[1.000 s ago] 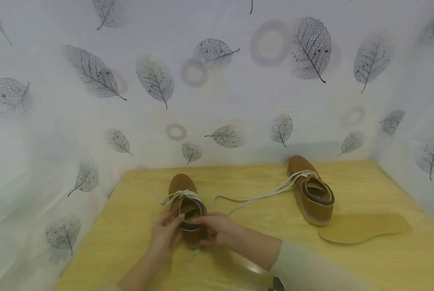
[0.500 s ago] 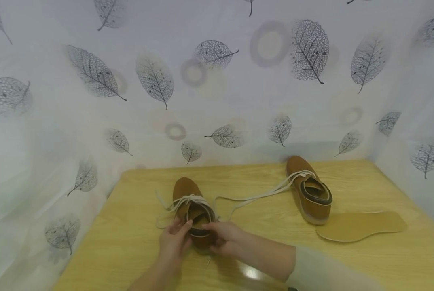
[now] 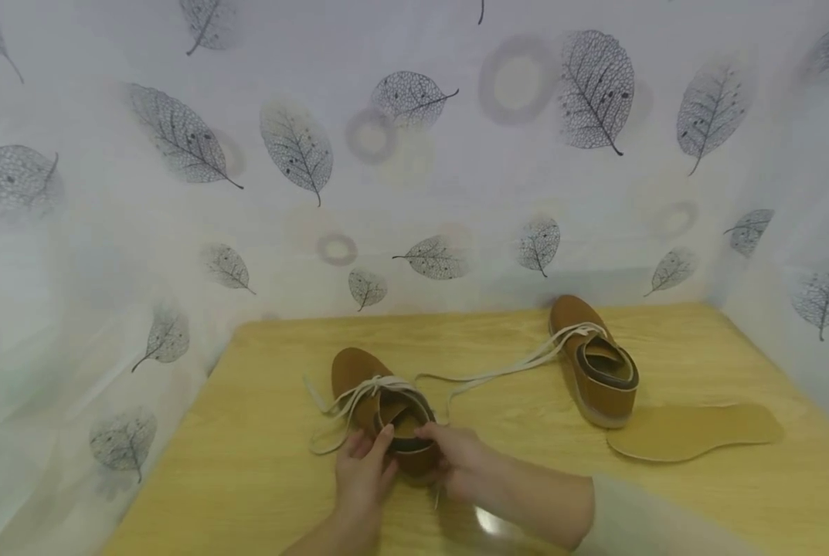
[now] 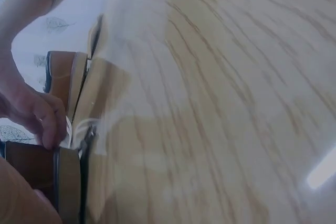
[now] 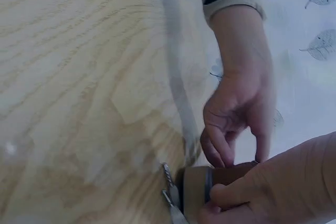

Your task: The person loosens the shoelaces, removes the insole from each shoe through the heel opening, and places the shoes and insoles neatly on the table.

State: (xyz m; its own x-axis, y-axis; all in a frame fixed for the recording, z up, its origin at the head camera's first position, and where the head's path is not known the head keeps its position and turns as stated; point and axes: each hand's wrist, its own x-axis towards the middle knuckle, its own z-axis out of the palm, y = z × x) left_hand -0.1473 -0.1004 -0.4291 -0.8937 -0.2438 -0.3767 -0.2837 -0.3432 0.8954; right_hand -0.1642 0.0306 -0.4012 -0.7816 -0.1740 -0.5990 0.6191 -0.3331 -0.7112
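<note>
A brown lace-up shoe (image 3: 358, 374) lies on the table in the head view, its toe pointing away and to the left. Its pale shoelace (image 3: 381, 383) crosses the front, with loose ends on both sides. My left hand (image 3: 362, 477) grips the left of the dark collar, thumb over the edge of the opening. On the other side my right hand (image 3: 464, 457) pinches the collar near the heel, fingers outside. The wrist views show both hands at the heel; the right wrist view shows lace tips (image 5: 167, 174) beside the sole. My fingers partly hide the heel.
A second brown shoe (image 3: 605, 394) stands back right, its long laces (image 3: 487, 378) trailing left across the wooden table (image 3: 247, 432). A tan insole (image 3: 695, 434) lies beside its heel. Behind the table hangs a leaf-patterned white curtain (image 3: 456, 177).
Both hands have shifted the shoe to the right and slightly toward me. Its heel has swung right, so its toe now points more to the left. The second shoe and insole stay put.
</note>
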